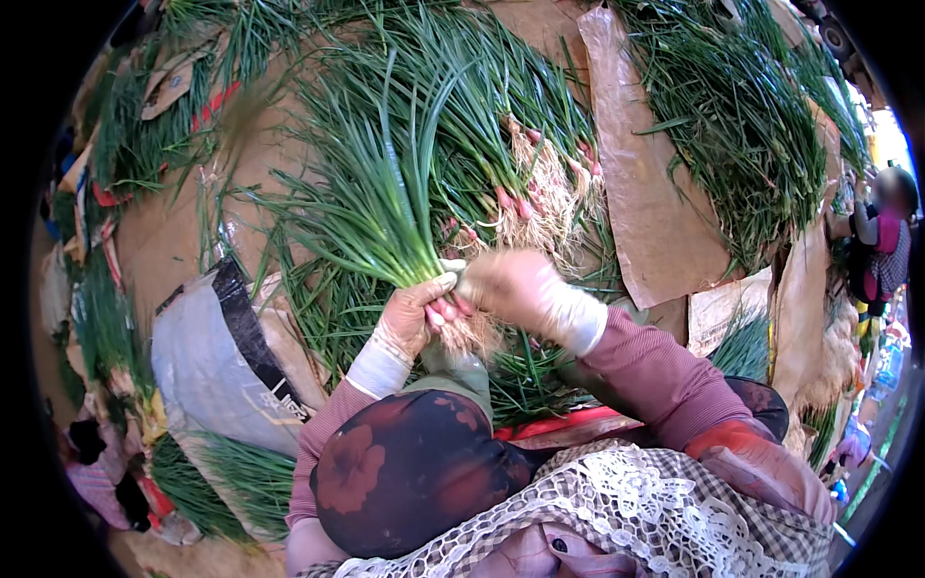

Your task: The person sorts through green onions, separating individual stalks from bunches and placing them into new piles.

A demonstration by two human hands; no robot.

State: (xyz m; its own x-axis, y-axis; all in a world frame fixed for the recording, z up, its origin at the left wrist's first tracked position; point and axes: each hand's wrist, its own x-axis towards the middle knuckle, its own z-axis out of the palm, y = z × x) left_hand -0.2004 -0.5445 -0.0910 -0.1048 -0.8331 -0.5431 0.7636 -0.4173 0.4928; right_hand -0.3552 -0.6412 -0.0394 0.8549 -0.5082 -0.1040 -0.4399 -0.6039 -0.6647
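A bunch of spring onions (397, 222) with pink bulbs is gripped in my left hand (409, 320), above my knees. Its green leaves fan away from me, and the bulbs and pale roots point toward me. My right hand (515, 291) is beside the bulbs, on the bunch's right side. Motion smears its fingers, so I cannot make out whether they hold anything. Both hands seem to be gloved, with white cuffs at the wrists. Just beyond them lies a heap of spring onions (525, 207), its pink bulbs and tangled roots toward the right.
More green leaves (737, 135) are piled at the far right, beside a brown sheet (646, 183). A grey and black sack (214, 352) lies to my left, with more spring onions (255, 472) below it. Another person (885, 236) is at the right edge.
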